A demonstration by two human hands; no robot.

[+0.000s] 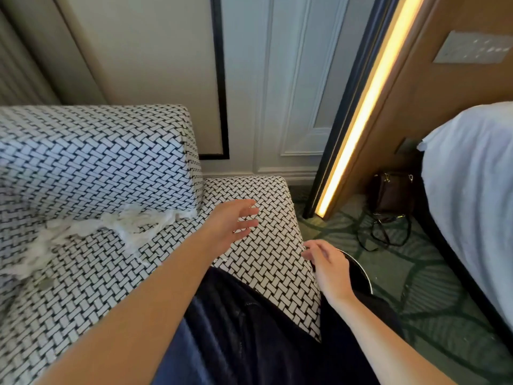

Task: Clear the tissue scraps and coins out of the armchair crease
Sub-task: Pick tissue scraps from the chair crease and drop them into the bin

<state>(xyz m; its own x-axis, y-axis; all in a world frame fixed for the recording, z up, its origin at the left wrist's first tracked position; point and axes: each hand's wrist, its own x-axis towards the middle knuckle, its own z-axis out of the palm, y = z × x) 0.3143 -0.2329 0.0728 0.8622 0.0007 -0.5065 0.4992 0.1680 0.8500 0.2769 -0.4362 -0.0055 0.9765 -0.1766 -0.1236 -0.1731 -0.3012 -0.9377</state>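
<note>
White tissue scraps [130,222] lie strung along the crease between the seat [263,262] and the back cushion [91,154] of the black-and-white woven armchair, trailing down to the left. A small grey round spot [44,283], possibly a coin, sits on the seat near the lower left scraps. My left hand [233,222] hovers over the seat to the right of the tissue, fingers spread and holding nothing. Past the seat's right edge, my right hand [327,263] has relaxed fingers and lies beside the rim of a dark round container [361,273].
A dark garment [244,329] covers my lap in front of the seat. A brown handbag [392,193] with loose straps sits on the green patterned carpet [416,287]. A bed with white linen [472,190] stands at the right, and a lit strip [361,118] runs up the wall.
</note>
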